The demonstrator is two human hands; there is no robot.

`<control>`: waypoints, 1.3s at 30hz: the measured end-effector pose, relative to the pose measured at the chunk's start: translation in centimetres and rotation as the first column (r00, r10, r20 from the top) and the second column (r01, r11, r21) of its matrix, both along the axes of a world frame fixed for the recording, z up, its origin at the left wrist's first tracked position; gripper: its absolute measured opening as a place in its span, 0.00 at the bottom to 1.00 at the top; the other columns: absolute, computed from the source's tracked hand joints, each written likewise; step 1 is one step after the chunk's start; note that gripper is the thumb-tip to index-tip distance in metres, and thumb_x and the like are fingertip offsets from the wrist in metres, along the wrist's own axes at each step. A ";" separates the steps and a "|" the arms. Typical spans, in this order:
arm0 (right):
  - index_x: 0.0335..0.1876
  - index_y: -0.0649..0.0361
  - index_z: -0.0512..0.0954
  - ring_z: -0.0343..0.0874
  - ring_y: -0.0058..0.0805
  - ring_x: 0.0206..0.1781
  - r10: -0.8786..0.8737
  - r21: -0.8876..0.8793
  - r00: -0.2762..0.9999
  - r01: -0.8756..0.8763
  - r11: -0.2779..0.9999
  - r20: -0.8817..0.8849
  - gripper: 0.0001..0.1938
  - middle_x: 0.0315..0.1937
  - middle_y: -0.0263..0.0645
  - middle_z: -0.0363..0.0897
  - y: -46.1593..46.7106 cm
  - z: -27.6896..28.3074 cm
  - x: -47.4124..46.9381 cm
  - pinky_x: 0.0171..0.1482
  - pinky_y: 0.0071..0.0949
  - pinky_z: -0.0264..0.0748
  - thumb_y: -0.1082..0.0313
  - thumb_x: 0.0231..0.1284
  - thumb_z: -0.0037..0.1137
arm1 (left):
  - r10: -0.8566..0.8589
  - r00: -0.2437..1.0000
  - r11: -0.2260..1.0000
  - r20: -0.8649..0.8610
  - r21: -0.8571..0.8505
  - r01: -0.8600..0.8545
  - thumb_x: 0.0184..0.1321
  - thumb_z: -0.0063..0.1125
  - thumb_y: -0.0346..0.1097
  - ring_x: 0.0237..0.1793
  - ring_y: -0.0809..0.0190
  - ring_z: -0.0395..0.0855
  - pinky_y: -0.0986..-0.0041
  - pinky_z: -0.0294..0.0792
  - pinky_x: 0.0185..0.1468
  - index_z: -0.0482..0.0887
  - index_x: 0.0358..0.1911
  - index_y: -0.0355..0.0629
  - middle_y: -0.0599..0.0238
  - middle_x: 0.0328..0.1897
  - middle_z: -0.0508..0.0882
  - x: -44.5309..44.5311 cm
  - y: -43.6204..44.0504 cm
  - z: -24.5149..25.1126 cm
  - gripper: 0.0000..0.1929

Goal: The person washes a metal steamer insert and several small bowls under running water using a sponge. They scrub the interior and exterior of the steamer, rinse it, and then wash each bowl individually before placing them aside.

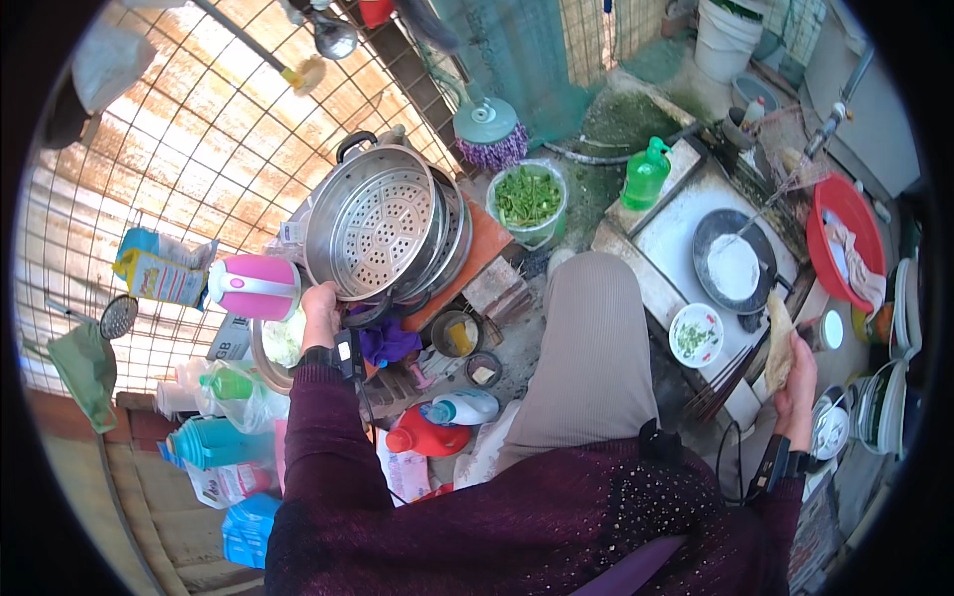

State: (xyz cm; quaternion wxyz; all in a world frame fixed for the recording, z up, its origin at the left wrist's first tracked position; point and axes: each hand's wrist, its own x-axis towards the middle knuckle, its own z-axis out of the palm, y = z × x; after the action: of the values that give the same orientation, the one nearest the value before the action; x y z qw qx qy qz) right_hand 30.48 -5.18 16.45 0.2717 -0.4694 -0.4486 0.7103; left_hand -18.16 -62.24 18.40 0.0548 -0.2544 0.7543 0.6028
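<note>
My left hand [320,307] is at the lower edge of a perforated metal steamer pot [373,231], its fingers around the rim. The steamer tilts against other metal tiers. On the right, a pale, elongated dried loofah or similar piece [779,343] is held in my right hand [797,384]. Beyond that hand, a dark pan [700,246] under running tap water sits in a white-tiled sink. Near it, a bowl with chopped greens [695,335] rests on the sink's edge.
A bucket of greens [528,197] stands ahead. A green pump bottle [646,175] is on the sink's ledge. At right lies a red basin with cloths [823,223]. A pink kettle [257,287] is at left, and red and white bottles [462,408] lie near my leg.
</note>
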 end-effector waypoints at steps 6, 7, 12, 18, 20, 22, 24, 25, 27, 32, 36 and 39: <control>0.46 0.62 0.76 0.77 0.21 0.37 0.000 -0.065 1.000 0.002 0.998 0.018 0.14 0.37 0.33 0.79 -0.3 -0.7 -0.5 0.40 0.22 0.73 0.60 0.65 0.48 | -0.031 0.999 0.999 -0.011 -0.035 0.031 0.48 0.50 0.23 0.22 0.55 0.78 0.64 0.70 0.24 0.74 0.34 0.31 0.55 0.28 0.78 -1.1 0.7 -0.7 0.08; 0.47 0.62 0.75 0.77 0.21 0.37 -0.001 -0.079 0.999 0.004 0.997 0.037 0.15 0.38 0.34 0.79 -0.3 -0.7 -0.5 0.39 0.22 0.74 0.59 0.65 0.48 | -0.031 0.999 0.999 -0.019 -0.045 0.030 0.47 0.50 0.23 0.22 0.55 0.78 0.64 0.70 0.24 0.74 0.33 0.31 0.56 0.28 0.78 -1.0 0.9 -0.7 0.08; 0.47 0.62 0.75 0.78 0.22 0.36 -0.032 -0.049 0.997 0.036 0.998 0.076 0.15 0.37 0.34 0.79 -0.4 -0.9 -0.5 0.37 0.23 0.74 0.59 0.63 0.50 | -0.038 0.999 0.998 -0.017 -0.060 0.037 0.47 0.50 0.23 0.22 0.56 0.77 0.65 0.69 0.24 0.74 0.31 0.33 0.58 0.25 0.77 -0.8 1.1 -0.2 0.06; 0.45 0.62 0.76 0.78 0.23 0.35 -0.007 -0.072 0.999 0.010 0.997 0.049 0.14 0.35 0.34 0.79 -0.8 -1.4 -1.2 0.38 0.23 0.74 0.60 0.63 0.51 | -0.043 0.999 0.995 -0.007 -0.085 0.042 0.47 0.53 0.26 0.22 0.57 0.77 0.66 0.69 0.24 0.77 0.31 0.33 0.58 0.25 0.78 -1.1 0.5 -1.9 0.07; 0.45 0.62 0.76 0.78 0.23 0.35 0.002 -0.078 0.999 0.002 0.997 0.045 0.13 0.34 0.34 0.79 -0.9 -1.4 -1.2 0.38 0.23 0.74 0.60 0.62 0.51 | -0.077 0.997 0.991 -0.010 -0.107 0.075 0.47 0.54 0.27 0.23 0.57 0.77 0.65 0.69 0.24 0.77 0.33 0.31 0.57 0.26 0.79 -1.5 -0.1 -2.1 0.09; 0.43 0.61 0.77 0.78 0.23 0.35 0.017 -0.033 0.999 -0.016 0.999 0.047 0.12 0.34 0.34 0.79 -0.9 -1.5 -1.1 0.38 0.24 0.74 0.60 0.62 0.52 | -0.106 0.994 0.980 0.018 -0.168 0.108 0.49 0.63 0.39 0.25 0.57 0.79 0.66 0.71 0.26 0.77 0.38 0.30 0.55 0.30 0.80 -1.7 -1.1 -1.5 0.18; 0.40 0.60 0.77 0.77 0.23 0.35 -0.086 -0.027 0.993 0.088 0.996 0.080 0.11 0.33 0.33 0.79 -0.5 -1.9 -0.9 0.38 0.24 0.73 0.61 0.60 0.54 | -0.108 0.988 0.833 0.110 -0.533 0.151 0.48 0.66 0.47 0.29 0.58 0.80 0.66 0.73 0.30 0.77 0.47 0.32 0.53 0.34 0.81 -2.8 -1.3 0.5 0.28; 0.40 0.60 0.77 0.77 0.24 0.34 -0.085 -0.015 0.994 0.087 0.996 0.068 0.11 0.32 0.33 0.78 -0.2 -2.0 -0.6 0.38 0.24 0.73 0.61 0.59 0.55 | -0.324 0.939 0.710 -0.119 -0.686 0.158 0.51 0.64 0.46 0.32 0.59 0.80 0.68 0.73 0.33 0.75 0.50 0.30 0.52 0.35 0.82 -3.0 -0.8 1.6 0.29; 0.40 0.62 0.77 0.78 0.24 0.34 -0.098 -0.082 0.995 0.098 0.992 0.008 0.12 0.33 0.35 0.79 0.5 -2.5 -0.1 0.38 0.25 0.74 0.60 0.60 0.55 | -0.259 0.867 0.854 -0.427 -0.520 0.000 0.55 0.62 0.42 0.30 0.67 0.76 0.78 0.69 0.32 0.72 0.56 0.34 0.64 0.32 0.80 -3.7 2.7 4.1 0.27; 0.46 0.65 0.73 0.78 0.28 0.38 -0.234 -0.086 0.972 0.236 0.968 0.032 0.18 0.38 0.38 0.78 1.7 -4.8 1.4 0.38 0.29 0.75 0.56 0.63 0.51 | -0.550 0.530 0.826 -0.646 -0.329 0.457 0.57 0.60 0.34 0.31 0.74 0.73 0.82 0.67 0.32 0.72 0.57 0.35 0.72 0.32 0.75 3.3 19.3 9.0 0.24; 0.51 0.65 0.72 0.77 0.31 0.40 -0.178 -0.158 0.942 0.229 0.961 0.285 0.25 0.40 0.40 0.77 1.4 -8.6 2.9 0.40 0.34 0.74 0.49 0.60 0.53 | -0.680 0.496 0.571 -0.540 0.036 0.820 0.57 0.58 0.34 0.30 0.73 0.75 0.80 0.71 0.37 0.77 0.52 0.37 0.71 0.31 0.77 12.5 35.2 8.0 0.19; 0.57 0.64 0.69 0.76 0.32 0.44 -0.070 -0.162 0.847 0.181 0.970 0.528 0.30 0.45 0.42 0.77 1.0 -11.8 3.8 0.44 0.33 0.74 0.48 0.57 0.56 | -0.822 0.500 0.412 -0.273 0.320 0.853 0.55 0.62 0.36 0.28 0.72 0.77 0.76 0.74 0.34 0.78 0.49 0.38 0.72 0.30 0.78 16.9 44.2 4.8 0.18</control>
State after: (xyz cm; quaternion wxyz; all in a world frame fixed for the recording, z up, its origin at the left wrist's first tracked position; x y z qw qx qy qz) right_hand 34.31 -4.17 4.69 0.1370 -0.6972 -0.3972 0.5808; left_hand -1.23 -18.02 23.19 0.3731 0.1962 0.6344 0.6480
